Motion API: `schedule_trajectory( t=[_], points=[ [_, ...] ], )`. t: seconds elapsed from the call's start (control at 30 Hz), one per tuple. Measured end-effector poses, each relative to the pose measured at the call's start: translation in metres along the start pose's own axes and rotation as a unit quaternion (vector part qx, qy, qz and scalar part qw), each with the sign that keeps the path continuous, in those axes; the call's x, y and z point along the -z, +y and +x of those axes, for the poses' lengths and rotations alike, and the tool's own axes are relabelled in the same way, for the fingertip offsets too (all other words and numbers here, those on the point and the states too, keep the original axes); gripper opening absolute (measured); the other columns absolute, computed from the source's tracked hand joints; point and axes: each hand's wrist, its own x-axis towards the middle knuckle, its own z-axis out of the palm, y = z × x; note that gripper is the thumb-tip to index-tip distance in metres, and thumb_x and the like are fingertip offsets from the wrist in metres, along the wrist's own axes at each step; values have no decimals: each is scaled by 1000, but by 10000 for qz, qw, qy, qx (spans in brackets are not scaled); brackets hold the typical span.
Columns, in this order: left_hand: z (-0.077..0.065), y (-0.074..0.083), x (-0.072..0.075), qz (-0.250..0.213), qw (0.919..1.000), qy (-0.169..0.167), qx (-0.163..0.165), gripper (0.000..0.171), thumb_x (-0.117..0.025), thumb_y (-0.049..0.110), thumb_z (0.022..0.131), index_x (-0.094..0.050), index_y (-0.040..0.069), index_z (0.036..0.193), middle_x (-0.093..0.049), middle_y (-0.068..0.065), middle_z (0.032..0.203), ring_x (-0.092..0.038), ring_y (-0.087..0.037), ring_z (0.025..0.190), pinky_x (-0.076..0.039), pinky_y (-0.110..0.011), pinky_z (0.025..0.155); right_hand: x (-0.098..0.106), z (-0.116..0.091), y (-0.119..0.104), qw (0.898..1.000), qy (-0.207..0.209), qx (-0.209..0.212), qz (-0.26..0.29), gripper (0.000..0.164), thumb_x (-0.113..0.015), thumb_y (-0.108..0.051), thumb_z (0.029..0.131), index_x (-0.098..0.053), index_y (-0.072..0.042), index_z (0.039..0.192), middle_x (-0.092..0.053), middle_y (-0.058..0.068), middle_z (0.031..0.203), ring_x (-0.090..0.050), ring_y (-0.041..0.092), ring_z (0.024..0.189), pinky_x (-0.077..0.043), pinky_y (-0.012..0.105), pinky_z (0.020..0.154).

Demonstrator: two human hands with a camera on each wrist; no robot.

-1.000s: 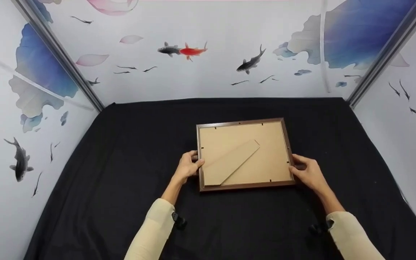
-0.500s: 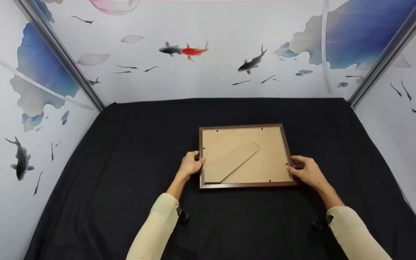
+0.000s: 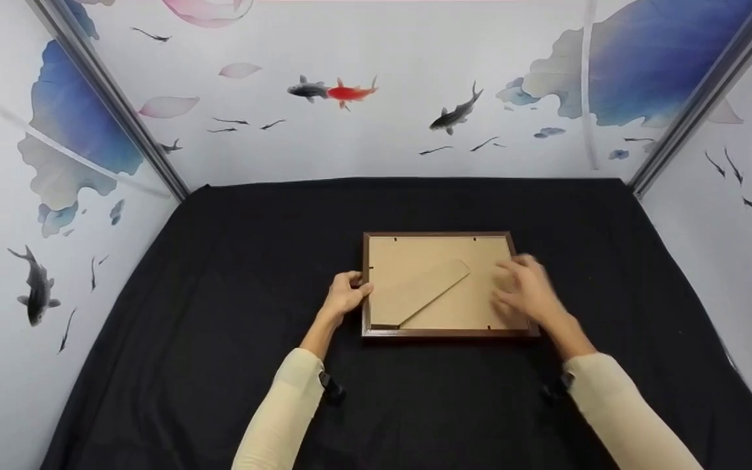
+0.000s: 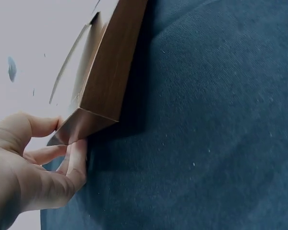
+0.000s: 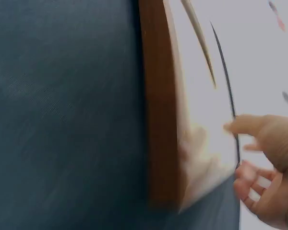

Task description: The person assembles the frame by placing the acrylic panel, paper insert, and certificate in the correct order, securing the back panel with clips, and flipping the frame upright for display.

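A picture frame (image 3: 444, 332) with a brown rim lies face down on the black cloth, its tan backing board (image 3: 441, 307) up. A flat easel stand (image 3: 415, 290) slants across the board. My left hand (image 3: 344, 297) holds the frame's left side; in the left wrist view its thumb lies at the upper edge and its fingers touch the side near the corner. Over the right part of the board hovers my right hand (image 3: 534, 294), blurred, with loosely bent fingers and nothing between them. In the right wrist view this hand (image 5: 273, 163) appears apart from the brown rim (image 5: 161, 105).
Black cloth (image 3: 219, 294) covers the table around the frame. White panels (image 3: 389, 39) printed with fish and leaves enclose the back and both sides, with metal posts (image 3: 111, 104) at the rear corners. Small black tabs (image 3: 474, 239) dot the frame's inner edge.
The frame has been lowered flat onto the cloth. My right hand has let go of its right side and moved left over the board; the left hand keeps its hold.
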Motion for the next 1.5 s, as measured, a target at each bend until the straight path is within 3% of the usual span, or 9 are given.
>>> schedule_trajectory(
  t=[0.13,0.23,0.33,0.47,0.67,0.9,1.03,1.2,1.5],
  points=[
    [1,1,4,-605,9979,-39,225,47,-67,5,97,-51,-13,138,-57,-27,128,-59,-35,116,-51,-42,93,-24,48,-50,9823,-1239,1368,307,75,-93,-11,74,-58,3,138,-51,23,128,-49,42,115,-42,58,96],
    [2,1,5,-1036,9935,-200,429,49,-66,7,99,-49,-11,141,-58,-25,128,-61,-32,112,-52,-40,91,-40,72,-78,9606,-2232,1655,-5,81,-95,-18,71,-59,-4,142,-49,16,129,-48,33,113,-44,52,95],
    [3,2,3,-1393,9883,-281,551,51,-66,12,101,-47,-9,143,-60,-22,124,-62,-29,109,-53,-41,91,-47,84,-90,9486,-2551,1810,-481,73,-95,-18,70,-65,-7,135,-53,12,127,-50,28,112,-43,49,98],
    [2,1,2,-1820,9810,-178,646,49,-66,15,101,-50,-7,142,-63,-17,119,-63,-23,103,-53,-39,89,-38,89,-88,9455,-2391,2209,-47,65,-91,-10,70,-67,-1,129,-59,17,124,-54,32,113,-42,50,101],
    [-2,3,-1,-2101,9753,276,627,43,-68,16,100,-56,-4,136,-65,-14,116,-62,-22,103,-51,-38,89,-7,84,-76,9546,-1747,2186,1021,65,-81,-5,74,-62,0,136,-59,13,130,-57,31,112,-48,53,87],
    [-5,5,-8,-2234,9713,763,297,40,-66,13,101,-58,-7,134,-65,-17,119,-59,-29,115,-43,-41,102,12,64,-70,9675,-223,1885,1673,53,-76,2,79,-69,-10,131,-68,4,120,-66,26,99,-49,51,73],
    [-11,15,-6,-2423,9657,925,128,42,-63,13,102,-56,-8,137,-61,-19,128,-55,-31,121,-39,-43,106,19,54,-75,9550,1047,2230,1652,39,-78,11,77,-76,-6,112,-73,4,103,-69,23,88,-52,39,71],
    [-18,42,5,-2734,9519,1309,-437,42,-63,9,101,-55,-9,138,-60,-19,127,-55,-29,118,-42,-39,103,41,40,-95,9264,2397,2374,1671,35,-77,25,65,-74,3,93,-72,12,87,-61,19,72,-46,20,69],
    [-33,111,31,-2978,9175,1788,-1939,39,-66,1,97,-59,-8,134,-61,-15,109,-56,-21,97,-48,-27,84,82,20,-143,8989,3384,1512,2336,13,-71,22,75,-69,12,84,-69,22,82,-61,13,70,-47,18,64]
  ],
)
